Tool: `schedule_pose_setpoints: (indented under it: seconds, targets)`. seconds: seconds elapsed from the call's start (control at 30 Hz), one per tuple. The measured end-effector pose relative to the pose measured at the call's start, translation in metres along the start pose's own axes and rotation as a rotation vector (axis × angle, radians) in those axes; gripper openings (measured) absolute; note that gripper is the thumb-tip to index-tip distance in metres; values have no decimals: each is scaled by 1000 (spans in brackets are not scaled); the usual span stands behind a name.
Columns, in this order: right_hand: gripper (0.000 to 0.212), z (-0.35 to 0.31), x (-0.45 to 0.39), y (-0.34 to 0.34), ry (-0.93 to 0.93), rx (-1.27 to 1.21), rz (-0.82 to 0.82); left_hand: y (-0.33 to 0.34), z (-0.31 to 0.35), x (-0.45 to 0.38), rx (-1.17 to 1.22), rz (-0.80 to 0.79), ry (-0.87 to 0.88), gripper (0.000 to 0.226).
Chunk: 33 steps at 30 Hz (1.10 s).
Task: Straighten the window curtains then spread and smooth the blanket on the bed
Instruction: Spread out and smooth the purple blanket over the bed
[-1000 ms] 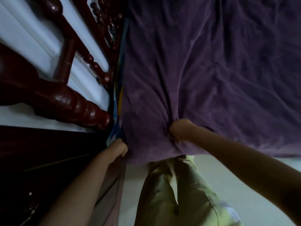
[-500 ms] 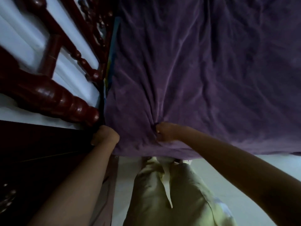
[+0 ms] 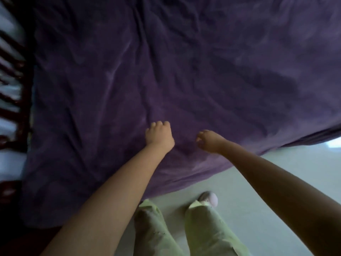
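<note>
The purple blanket (image 3: 184,71) covers the bed and fills most of the view, with many shallow creases. Its near edge hangs over the bedside toward my legs. My left hand (image 3: 159,134) rests knuckles-up on the blanket a little in from that edge. Its fingers are curled down into the cloth where a long crease ends. My right hand (image 3: 208,140) hovers just beside it, to the right, casting a shadow on the blanket. Its fingers are loosely curled against the thumb, with no cloth seen in them. No curtains are in view.
The dark red turned-wood bed frame (image 3: 13,74) runs down the left edge against a white wall. My legs in pale green trousers (image 3: 203,228) stand on the light floor (image 3: 267,172) beside the bed.
Both hands have left the blanket's corner by the wooden post and moved right and farther onto the blanket. The right hand has let go of the bunched cloth. The view has shifted right.
</note>
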State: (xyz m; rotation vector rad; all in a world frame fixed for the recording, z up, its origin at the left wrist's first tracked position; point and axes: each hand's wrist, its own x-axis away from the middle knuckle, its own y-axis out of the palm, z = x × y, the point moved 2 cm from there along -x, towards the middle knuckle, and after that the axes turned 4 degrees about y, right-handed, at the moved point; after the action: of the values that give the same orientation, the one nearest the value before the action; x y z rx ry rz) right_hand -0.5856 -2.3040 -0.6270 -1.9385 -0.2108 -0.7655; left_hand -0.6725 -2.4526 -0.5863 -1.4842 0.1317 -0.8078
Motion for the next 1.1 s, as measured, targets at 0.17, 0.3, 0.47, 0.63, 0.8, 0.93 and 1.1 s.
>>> schedule_pose_setpoints:
  seconds: [0.17, 0.3, 0.47, 0.63, 0.8, 0.93, 1.1]
  targets:
    - [27, 130, 33, -61, 155, -83, 104, -8, 118, -41, -63, -48, 27, 39]
    - [28, 212, 53, -109, 244, -136, 196, -25, 193, -69, -81, -79, 50, 40]
    - [30, 277, 62, -158, 288, -148, 263, -54, 268, -109, -97, -66, 89, 39]
    - [31, 345, 55, -196, 316, -132, 268, -77, 341, -162, -116, -61, 123, 39]
    - [31, 425, 46, -236, 378, -145, 217, -91, 409, -216, -133, -104, 142, 38]
    - [30, 500, 52, -268, 448, -181, 216, -105, 478, -259, -143, -117, 187, 41]
    - [30, 599, 68, -302, 543, -195, 225, -108, 576, -294, -170, -142, 248, 41]
